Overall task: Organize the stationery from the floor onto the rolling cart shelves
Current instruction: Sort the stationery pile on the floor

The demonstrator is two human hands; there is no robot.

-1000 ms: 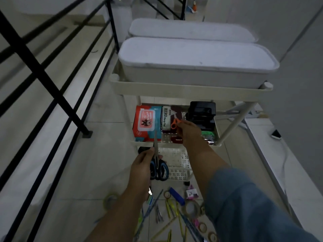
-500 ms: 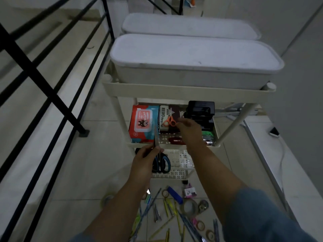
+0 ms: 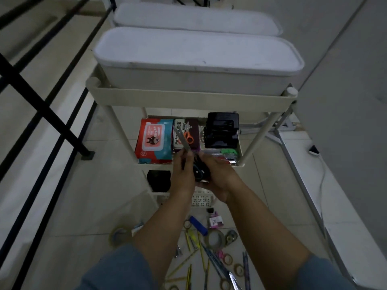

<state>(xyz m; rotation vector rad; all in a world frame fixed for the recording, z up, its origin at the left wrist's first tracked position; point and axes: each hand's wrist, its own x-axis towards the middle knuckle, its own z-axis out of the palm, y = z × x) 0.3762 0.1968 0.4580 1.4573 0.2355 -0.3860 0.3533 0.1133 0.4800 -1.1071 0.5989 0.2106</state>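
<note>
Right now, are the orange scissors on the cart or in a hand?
On the cart: the orange scissors lie on the stamp pad box on the middle shelf, with no hand on them.

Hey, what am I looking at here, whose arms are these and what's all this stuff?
No machine here: one camera worn on a person's head looks down at their own arms. The left hand and right hand together hold large scissors, blade pointing up, before a rolling cart. Its middle shelf carries a wipes pack, small orange scissors on a stamp pad box, and a black hole punch. Pens and tape rolls lie on the floor.
</note>
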